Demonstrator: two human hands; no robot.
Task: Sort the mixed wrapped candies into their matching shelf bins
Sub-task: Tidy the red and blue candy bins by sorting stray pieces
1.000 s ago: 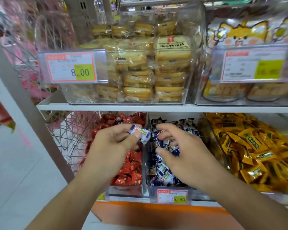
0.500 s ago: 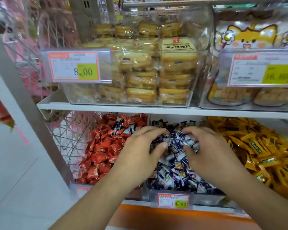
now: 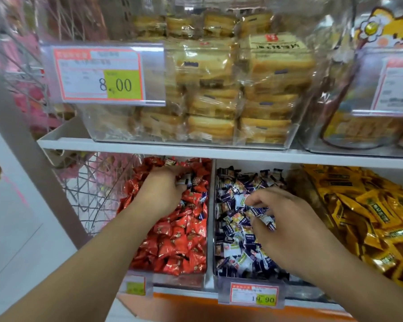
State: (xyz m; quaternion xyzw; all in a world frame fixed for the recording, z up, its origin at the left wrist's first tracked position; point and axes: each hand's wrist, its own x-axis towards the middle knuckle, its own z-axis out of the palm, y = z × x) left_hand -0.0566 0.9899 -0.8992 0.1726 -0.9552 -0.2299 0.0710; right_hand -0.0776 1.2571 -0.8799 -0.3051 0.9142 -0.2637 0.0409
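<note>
Head view: left hand point(image 3: 159, 191) is down in the red candy bin point(image 3: 179, 278), fingers curled round a dark blue-and-white candy point(image 3: 184, 181) lying among the red candies point(image 3: 177, 242). More dark wrappers sit just right of that grip, mixed into the red pile toward the divider.

Right hand point(image 3: 286, 231) is over the blue candy bin point(image 3: 221, 281), fingers curled, fingertips point(image 3: 250, 202) pinching at blue-and-white candies point(image 3: 236, 231). One blue-and-white piece point(image 3: 267, 220) sits under the curled fingers, touching them; cannot tell whether it's lifted or just pressed into the pile.

Right of the right hand: yellow wrapped candies point(image 3: 367, 214) in the next bin. Below the right wrist: price tag 19.90 point(image 3: 253, 296) on the bin front. Above both hands: white shelf edge point(image 3: 195, 151), clear bin of wrapped cakes point(image 3: 237, 94), price tag 8.00 point(image 3: 100, 74). Left of the left forearm: wire basket point(image 3: 91, 189).
</note>
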